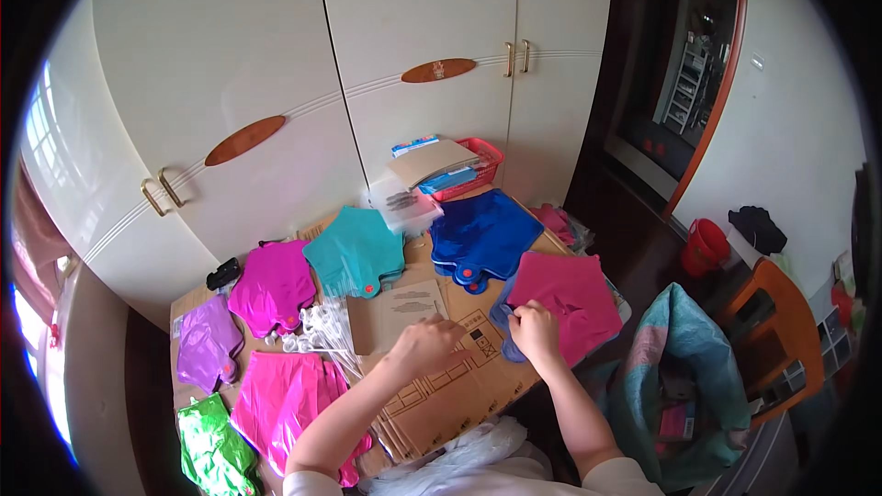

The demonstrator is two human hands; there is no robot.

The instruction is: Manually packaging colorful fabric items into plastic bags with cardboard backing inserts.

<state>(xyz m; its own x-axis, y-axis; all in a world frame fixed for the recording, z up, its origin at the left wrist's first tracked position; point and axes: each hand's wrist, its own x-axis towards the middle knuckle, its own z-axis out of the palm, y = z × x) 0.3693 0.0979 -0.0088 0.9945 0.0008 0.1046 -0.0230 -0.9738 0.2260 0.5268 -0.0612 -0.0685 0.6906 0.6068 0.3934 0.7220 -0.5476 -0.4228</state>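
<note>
My left hand [428,345] is over the cardboard in the middle, fingers curled together; what they may hold is too small to make out. To its right, my right hand [536,331] is closed in a pinch at the left edge of a stack of dark pink flat foil balloons [574,298]. Violet-blue film [507,321] shows beside those fingertips. Beyond my hands lie a dark blue foil balloon stack [485,230] and a teal one [356,248], each with a red dot on its tab. A brown cardboard piece [400,312] lies left of my left hand.
Magenta [273,287], purple [208,340], bright pink [289,400] and green [216,441] foil stacks cover the table's left. White sticks with cups [322,329] lie between them. A red basket [482,165] stands at the back. A teal bag [684,367] and wooden chair [776,331] are right.
</note>
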